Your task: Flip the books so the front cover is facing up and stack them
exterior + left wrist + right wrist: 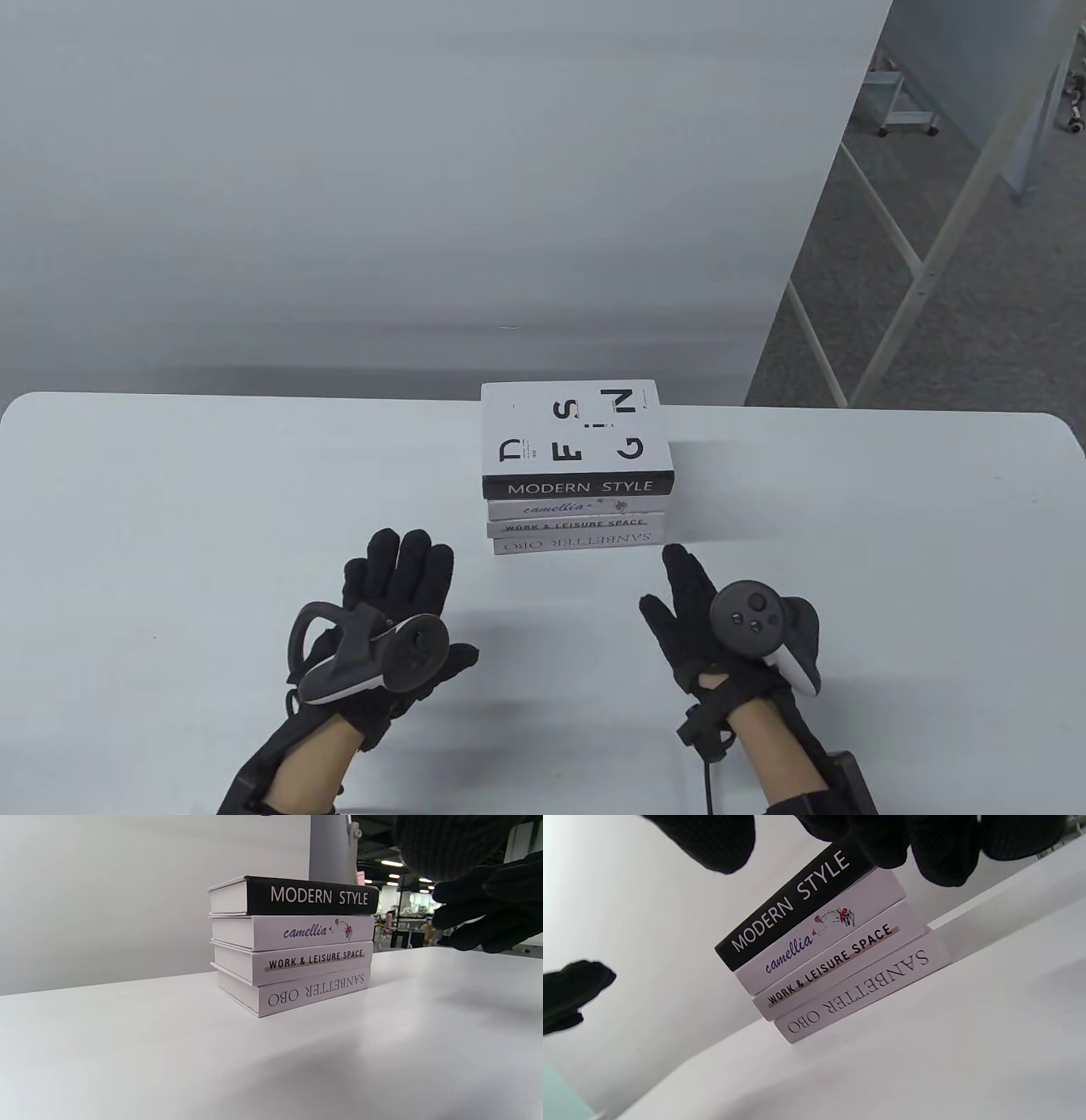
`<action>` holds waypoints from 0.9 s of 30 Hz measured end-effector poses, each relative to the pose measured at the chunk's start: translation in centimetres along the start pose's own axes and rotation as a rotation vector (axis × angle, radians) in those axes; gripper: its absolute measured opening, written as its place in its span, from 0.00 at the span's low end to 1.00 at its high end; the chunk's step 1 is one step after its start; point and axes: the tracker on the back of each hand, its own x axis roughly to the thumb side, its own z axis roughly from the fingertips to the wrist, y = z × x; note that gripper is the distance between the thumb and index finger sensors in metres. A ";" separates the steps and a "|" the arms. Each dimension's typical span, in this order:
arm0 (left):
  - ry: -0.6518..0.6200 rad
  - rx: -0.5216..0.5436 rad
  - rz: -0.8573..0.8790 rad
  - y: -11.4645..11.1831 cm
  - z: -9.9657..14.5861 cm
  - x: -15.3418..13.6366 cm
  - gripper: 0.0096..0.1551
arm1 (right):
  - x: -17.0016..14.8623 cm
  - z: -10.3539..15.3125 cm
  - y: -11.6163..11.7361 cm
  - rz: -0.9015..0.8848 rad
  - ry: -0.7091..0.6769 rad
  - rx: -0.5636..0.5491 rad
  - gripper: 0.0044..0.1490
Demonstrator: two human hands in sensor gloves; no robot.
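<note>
Four stiff hardbacks sit stacked at the counter's far edge, "Modern Style" book on top. Both gloved hands, left and right, hover empty nearby, fingers spread. The rigid covers look best gripped at the long edges.

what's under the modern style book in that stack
Under the Modern Style book lie camellia, Work & Leisure Space, then Sanbetter Obo with its spine upside down. Only spines and edges show; their covers are hidden.
</note>
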 end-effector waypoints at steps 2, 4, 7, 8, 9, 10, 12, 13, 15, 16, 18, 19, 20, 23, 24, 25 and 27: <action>0.014 -0.004 -0.011 -0.2 0.0 0.1 0.63 | -0.2 1.1 -0.2 0.085 -0.018 0.011 0.48; 0.023 0.003 -0.023 -0.4 0.0 0.1 0.62 | -0.4 1.7 -0.3 0.138 -0.027 0.019 0.48; 0.036 0.013 -0.042 -0.5 -0.1 0.1 0.62 | -1.1 2.8 -1.0 0.229 -0.023 0.023 0.50; 0.038 0.018 -0.045 -0.5 0.0 0.1 0.62 | -1.3 3.1 -1.2 0.245 -0.023 0.015 0.51; 0.040 0.022 -0.046 -0.5 -0.1 0.1 0.62 | -1.6 3.4 -1.4 0.258 -0.022 0.005 0.51; 0.042 0.026 -0.047 -0.7 -0.1 0.1 0.63 | -1.8 3.5 -1.6 0.266 -0.021 0.007 0.52; 0.045 0.026 -0.064 -1.1 -0.2 0.1 0.63 | -2.2 3.9 -2.3 0.299 -0.001 0.012 0.52; 0.051 0.017 -0.077 -1.3 -0.3 0.0 0.63 | -2.4 4.0 -2.7 0.312 0.001 0.002 0.52; 0.061 0.005 -0.081 -1.6 -0.4 -0.2 0.63 | -2.6 4.4 -3.2 0.360 -0.002 -0.016 0.53; 0.066 0.002 -0.074 -1.7 -0.4 -0.4 0.63 | -2.6 4.6 -3.5 0.401 -0.003 -0.024 0.53; 0.073 -0.005 -0.057 -1.8 -0.4 -0.6 0.63 | -2.7 4.9 -3.8 0.482 -0.002 -0.038 0.53; 0.076 -0.006 -0.054 -1.9 -0.4 -0.7 0.63 | -2.8 5.0 -3.9 0.508 -0.003 -0.039 0.53; 0.076 -0.014 -0.054 -2.0 -0.4 -0.8 0.63 | -3.0 5.0 -3.9 0.534 -0.002 -0.033 0.54; 0.073 -0.027 -0.062 -2.3 -0.5 -0.7 0.63 | -3.2 5.0 -3.9 0.523 0.000 -0.016 0.54; 0.072 -0.030 -0.064 -2.3 -0.6 -0.7 0.63 | -3.2 5.0 -3.9 0.523 -0.002 -0.015 0.54; 0.071 -0.032 -0.064 -2.3 -0.6 -0.7 0.63 | -3.0 5.0 -3.9 0.526 -0.008 -0.010 0.55; 0.066 -0.031 -0.064 -2.3 -0.6 -0.6 0.63 | -2.7 5.0 -4.0 0.530 -0.018 -0.003 0.55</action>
